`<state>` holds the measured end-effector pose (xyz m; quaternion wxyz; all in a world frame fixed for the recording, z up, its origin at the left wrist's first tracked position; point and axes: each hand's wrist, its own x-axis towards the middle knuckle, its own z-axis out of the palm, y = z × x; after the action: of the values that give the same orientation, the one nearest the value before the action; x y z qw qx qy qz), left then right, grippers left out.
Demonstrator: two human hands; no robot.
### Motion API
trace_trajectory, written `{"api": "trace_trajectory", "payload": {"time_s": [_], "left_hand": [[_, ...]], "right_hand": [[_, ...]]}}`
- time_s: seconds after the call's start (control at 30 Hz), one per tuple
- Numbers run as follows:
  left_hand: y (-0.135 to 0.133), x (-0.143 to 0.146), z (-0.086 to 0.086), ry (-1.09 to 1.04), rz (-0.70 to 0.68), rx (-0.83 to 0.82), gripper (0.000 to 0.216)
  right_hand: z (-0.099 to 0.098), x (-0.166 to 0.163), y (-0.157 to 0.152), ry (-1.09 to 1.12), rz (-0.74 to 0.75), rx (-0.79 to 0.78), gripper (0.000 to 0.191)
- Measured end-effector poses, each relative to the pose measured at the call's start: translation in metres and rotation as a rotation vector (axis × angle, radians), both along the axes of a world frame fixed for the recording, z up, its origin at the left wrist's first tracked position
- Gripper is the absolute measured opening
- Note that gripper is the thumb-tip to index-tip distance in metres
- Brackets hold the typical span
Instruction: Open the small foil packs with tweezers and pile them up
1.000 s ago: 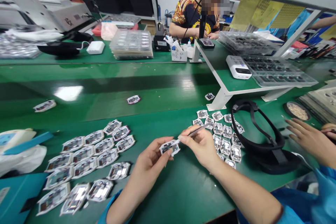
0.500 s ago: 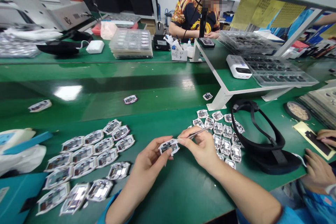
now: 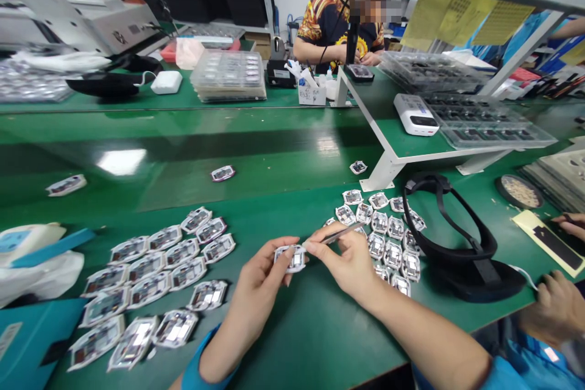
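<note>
My left hand [image 3: 262, 277] pinches a small white-framed watch housing [image 3: 296, 260] with electronics inside, its thumb lying over the face. At the housing's right edge, my right hand [image 3: 345, 259] is closed on slim metal tweezers [image 3: 339, 234], whose shaft points up and right. The fingertips of my right hand hide the end near the housing, and I cannot tell whether anything is gripped there. Several similar housings [image 3: 187, 273] lie in rows left of my left hand. Another group of housings [image 3: 378, 223] sits beyond my right hand.
Single housings lie on the shiny green strip [image 3: 274, 146] behind. A black headset [image 3: 470, 256] rests at right, near a yellow card [image 3: 548, 242] and a co-worker's hand [image 3: 560, 304]. A white-legged stand [image 3: 386, 167] carries trays. Another person [image 3: 336, 24] sits opposite.
My left thumb has moved up onto the housing's face, and the housing has turned slightly. Pieces on the shiny strip have shifted left. The co-worker's near hand at right has changed its pose.
</note>
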<state>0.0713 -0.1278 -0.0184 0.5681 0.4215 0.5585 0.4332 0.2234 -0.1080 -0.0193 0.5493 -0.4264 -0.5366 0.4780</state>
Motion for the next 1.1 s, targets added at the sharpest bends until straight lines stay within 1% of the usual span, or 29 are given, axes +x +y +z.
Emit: {"api": "trace_trajectory", "payload": {"time_s": [0.1, 0.23, 0.37, 0.53, 0.73, 0.8, 0.93, 1.1], "left_hand": [[0.001, -0.001, 0.002, -0.035, 0.007, -0.032, 0.038], [0.001, -0.002, 0.007, -0.114, 0.023, -0.110, 0.037], [-0.001, -0.002, 0.011, -0.172, 0.012, -0.133, 0.036], [-0.002, 0.000, 0.011, -0.166, -0.011, -0.111, 0.032], [-0.001, 0.000, 0.011, -0.131, -0.040, -0.108, 0.031], [-0.001, -0.001, 0.010, -0.124, -0.039, -0.097, 0.030], [-0.003, -0.002, 0.009, -0.110, -0.056, -0.058, 0.025], [-0.003, 0.001, 0.014, -0.067, -0.062, -0.008, 0.022]], "right_hand": [[0.001, 0.000, 0.000, -0.022, -0.002, 0.025, 0.004], [0.002, 0.003, 0.004, -0.034, -0.045, 0.082, 0.004], [0.001, 0.003, 0.005, -0.014, -0.009, 0.020, 0.006], [0.002, 0.002, 0.005, -0.031, 0.041, -0.056, 0.008], [0.002, 0.002, 0.007, 0.010, 0.115, -0.170, 0.013], [0.002, 0.002, 0.008, 0.017, 0.101, -0.186, 0.014], [0.002, 0.002, 0.008, 0.031, 0.030, -0.167, 0.014], [0.002, 0.001, 0.008, 0.022, 0.003, -0.168, 0.014]]}}
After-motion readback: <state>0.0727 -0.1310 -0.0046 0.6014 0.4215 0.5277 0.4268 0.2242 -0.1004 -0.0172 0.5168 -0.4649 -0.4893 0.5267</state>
